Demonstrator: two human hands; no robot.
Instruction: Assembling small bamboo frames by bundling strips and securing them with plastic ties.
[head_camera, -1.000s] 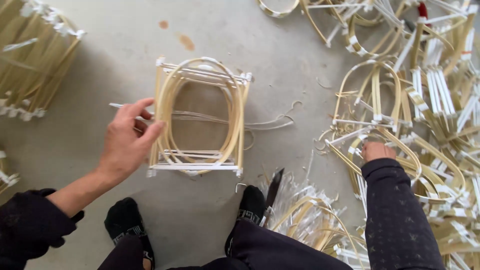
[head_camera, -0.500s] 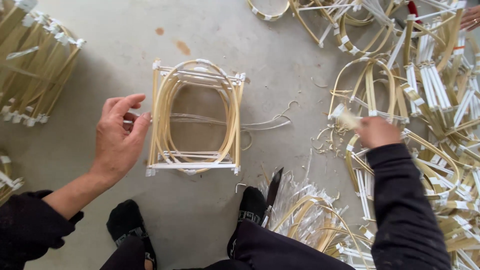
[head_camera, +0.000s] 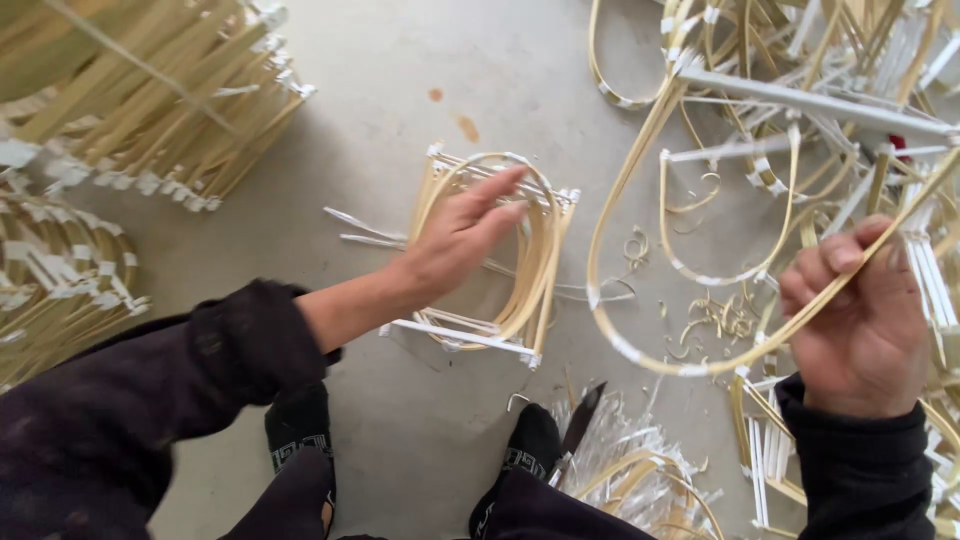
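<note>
Left hand (head_camera: 462, 235) with fingers spread open, hovering flat over the bamboo strip frame (head_camera: 495, 255) standing on the concrete floor (head_camera: 400, 90) just ahead of the feet. Right hand (head_camera: 860, 320) with fingers closed around a long curved bamboo strip (head_camera: 640, 350), lifted beside the loose pile of strips (head_camera: 850, 120).

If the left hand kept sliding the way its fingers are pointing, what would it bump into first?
The left hand points up and to the right over the bamboo frame on the floor. Going straight on, it would probably first meet that frame's far taped corner, though its height above the frame is hard to judge.
</note>
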